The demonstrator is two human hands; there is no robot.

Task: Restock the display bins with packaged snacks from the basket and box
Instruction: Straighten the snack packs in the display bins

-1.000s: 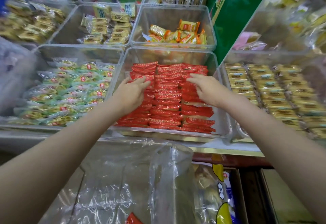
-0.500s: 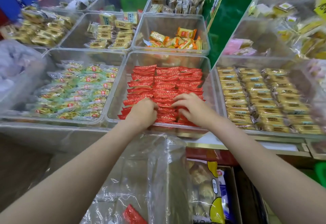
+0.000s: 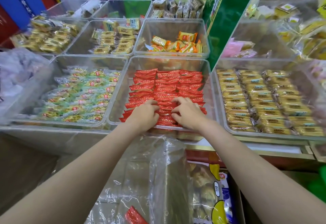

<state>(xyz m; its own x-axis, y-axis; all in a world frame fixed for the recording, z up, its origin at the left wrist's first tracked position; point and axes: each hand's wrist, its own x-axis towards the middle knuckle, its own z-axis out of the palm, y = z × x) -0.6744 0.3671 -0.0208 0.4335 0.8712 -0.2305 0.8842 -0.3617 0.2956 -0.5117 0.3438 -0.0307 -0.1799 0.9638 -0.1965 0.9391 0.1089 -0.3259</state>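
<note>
Head view only. Red snack packets [image 3: 167, 89] are stacked in three rows inside a clear display bin [image 3: 209, 82], front centre of the counter. Left hand [image 3: 145, 114] and right hand [image 3: 187, 113] are both set on the near end of the middle row, fingers curled and dug in among the packets; a closed grip on any single packet cannot be confirmed. One loose red packet [image 3: 135, 215] is seen in a clear plastic bag [image 3: 158, 179] below the counter edge, bottom centre.

Adjacent bins: green-and-yellow packets [image 3: 79, 93] to the left, with red label patches, text too small to be read; tan packets [image 3: 264, 98] to the right in neat rows, dark print blurred. Orange packets [image 3: 176, 45] are held in the bin behind, only partly filled. Yellow packets [image 3: 114, 40] lie behind-left. A green carton [image 3: 227, 17] is stood tilted at the right of the orange bin; its lettering is not legible. No brand can be read anywhere.
</note>
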